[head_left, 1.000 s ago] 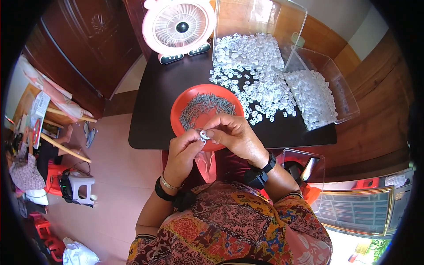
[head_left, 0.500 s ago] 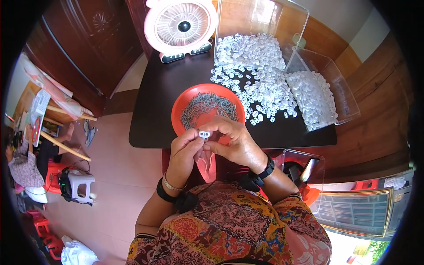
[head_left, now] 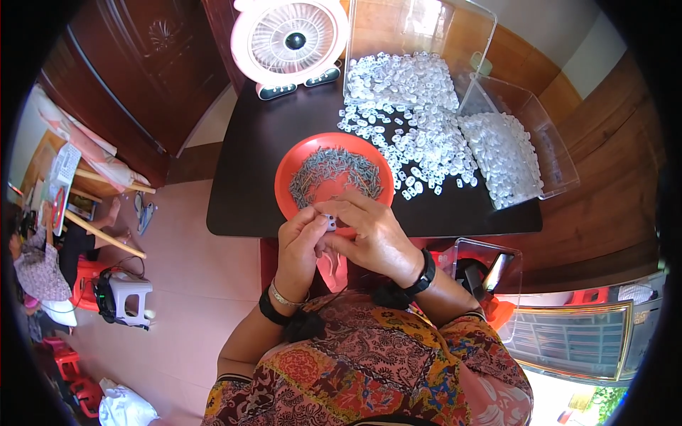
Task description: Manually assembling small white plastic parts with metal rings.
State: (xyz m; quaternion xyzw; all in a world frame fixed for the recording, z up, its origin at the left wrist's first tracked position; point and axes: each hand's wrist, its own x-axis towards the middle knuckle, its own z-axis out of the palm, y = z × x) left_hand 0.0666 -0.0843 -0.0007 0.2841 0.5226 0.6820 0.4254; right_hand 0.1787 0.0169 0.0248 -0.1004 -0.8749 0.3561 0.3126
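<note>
Just over the near rim of a red plastic bowl (head_left: 286,160), my two hands meet around a small white two-hole plastic piece (head_left: 331,223). My left hand (head_left: 301,240) pinches it between thumb and fingers. From the other side, my right hand (head_left: 375,234) closes against the same piece, its fingers bent over the top. Whether a screw sits between the right fingertips is hidden. Many thin grey screws (head_left: 312,172) lie in the bowl. Beyond it, loose white two-hole pieces (head_left: 433,145) are spread over the dark table (head_left: 249,170).
Two clear plastic bins (head_left: 426,28) of white pieces stand at the far right, one tilted toward the table. A pink fan (head_left: 295,42) sits at the back. Under the right table edge is another clear box (head_left: 515,266). A person (head_left: 42,273) sits far left, near a grey stool (head_left: 131,302).
The white piece has turned between my fingers, its holes now facing more to the right. My right fingers have closed further over it, and both hands have drawn slightly closer together.
</note>
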